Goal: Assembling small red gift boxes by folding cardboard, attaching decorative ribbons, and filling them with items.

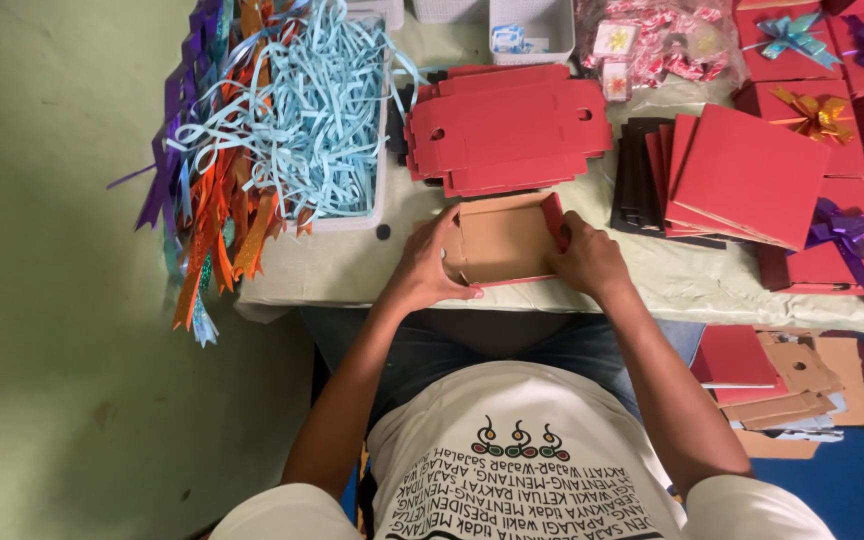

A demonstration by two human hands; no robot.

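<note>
A half-folded red cardboard box [504,240], brown on the inside, lies open side up at the near edge of the low table [352,270]. My left hand [430,265] grips its left wall with the fingers curled over the rim. My right hand [584,255] presses against its right wall, thumb at the top corner. A stack of flat unfolded red box blanks [507,125] lies just behind the box.
A white tub [377,150] of blue, orange and purple ribbon strips stands at the left. Red lids [747,175] and finished red boxes with bows [842,235] fill the right. Small white baskets [532,30] and wrapped sweets [667,45] sit at the back. Cardboard scraps [782,390] lie on the floor.
</note>
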